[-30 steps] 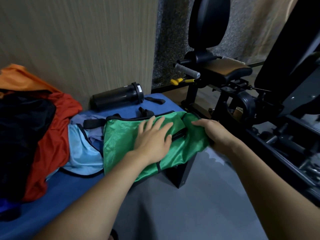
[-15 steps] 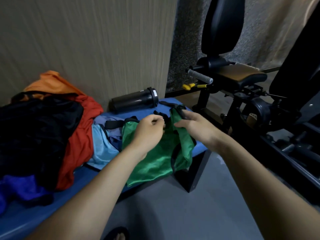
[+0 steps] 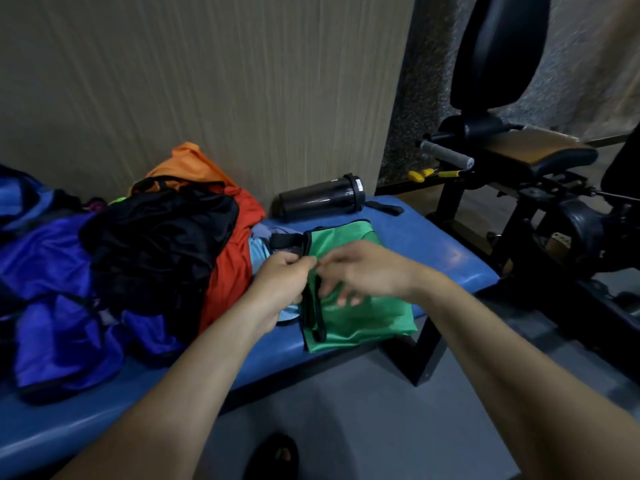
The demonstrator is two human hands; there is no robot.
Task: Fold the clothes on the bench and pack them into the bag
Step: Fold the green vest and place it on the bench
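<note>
A person's left hand (image 3: 282, 284) and right hand (image 3: 367, 271) meet over a green garment (image 3: 363, 313) with black trim, lying partly folded near the right end of a blue padded desk (image 3: 433, 251). The left hand's fingers curl round the garment's black-edged border, pinching it; the right hand's fingers (image 3: 341, 292) are blurred, bent loosely above the cloth, and whether they grip it cannot be told. Just left of the green piece lie a light blue garment (image 3: 258, 251), a red one (image 3: 232, 271), a black one (image 3: 159, 244), an orange one (image 3: 188, 164) and a purple-blue one (image 3: 59, 306), heaped together. A dark bottle (image 3: 320, 199) lies on its side by the wall. Gym equipment (image 3: 519, 161) stands to the right.
</note>
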